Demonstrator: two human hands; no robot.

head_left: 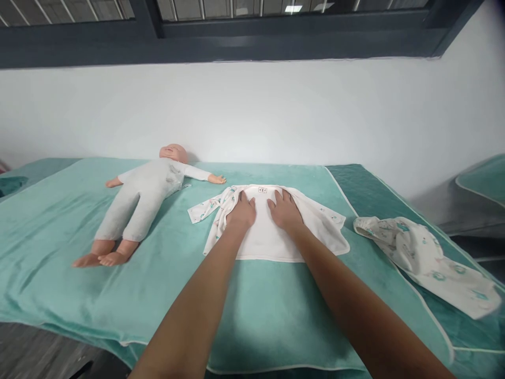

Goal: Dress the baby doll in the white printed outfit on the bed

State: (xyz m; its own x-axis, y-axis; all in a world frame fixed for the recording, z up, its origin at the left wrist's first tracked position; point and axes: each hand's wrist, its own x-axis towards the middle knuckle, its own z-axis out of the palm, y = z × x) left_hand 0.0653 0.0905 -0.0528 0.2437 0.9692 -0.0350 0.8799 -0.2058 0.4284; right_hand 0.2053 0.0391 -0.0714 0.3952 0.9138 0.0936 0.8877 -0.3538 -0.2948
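A small white baby shirt (pixel 262 239) with a green print lies spread on the green blanket, its front open and its label at the collar. My left hand (pixel 241 211) rests on the shirt's left part near the open edge, fingers stretched forward. On the right part, my right hand (pixel 286 210) lies with its fingers spread, some of them at the folded-back front. Both hands touch the cloth, and the fingertips are partly hidden by it. To the left lies a baby doll (pixel 148 184) in white clothing, on its back with arms out.
Printed baby trousers (pixel 422 252) lie crumpled at the right, across the border of the light green blanket (pixel 276 316) and a darker green cover (pixel 473 337). A white wall (pixel 252 110) rises behind the bed, below a dark window frame (pixel 292 45).
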